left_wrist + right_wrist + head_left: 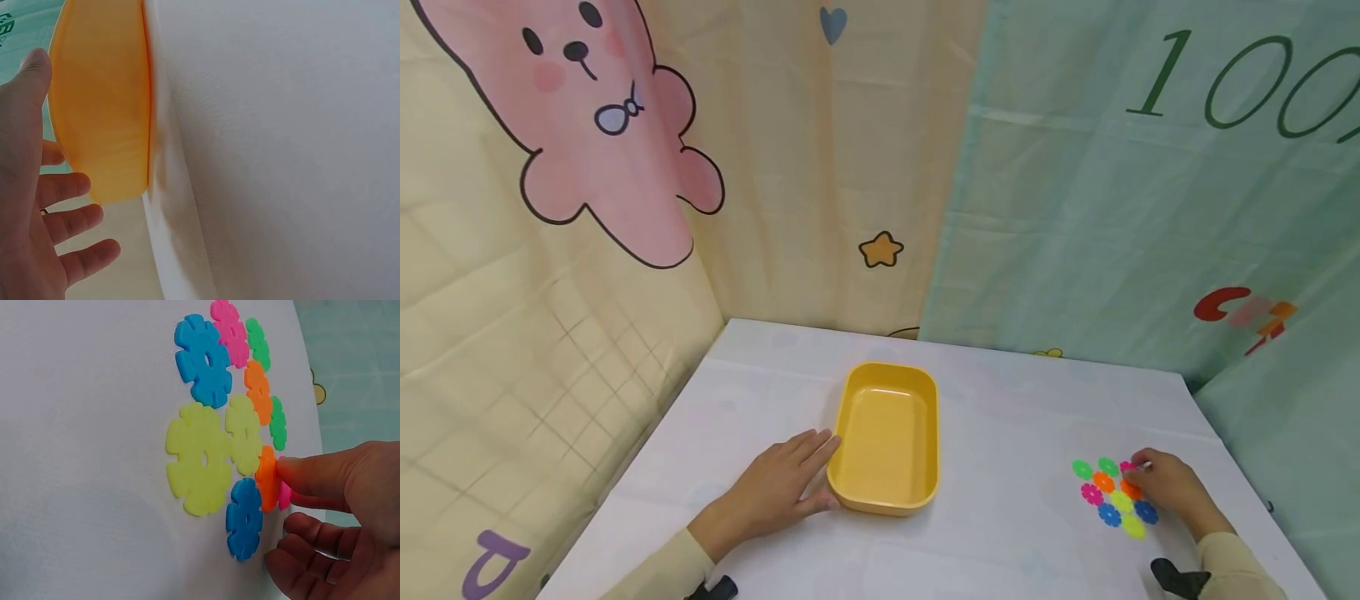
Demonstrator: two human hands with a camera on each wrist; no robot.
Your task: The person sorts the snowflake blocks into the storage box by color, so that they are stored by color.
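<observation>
Apparently at the picking-up step, with the right hand [1172, 492] at the edge of the flower-shaped discs [1122, 501] on the table [1000, 542], thumb and forefinger close together at a pink disc [285, 494]; cannot tell whether clamped on it. Meanwhile, touching the yellow tray [882, 507], well left of the discs, with the left hand [767, 490], fingers straight and apart. Next, probably calls for a firm pinch without dragging neighbours.
</observation>
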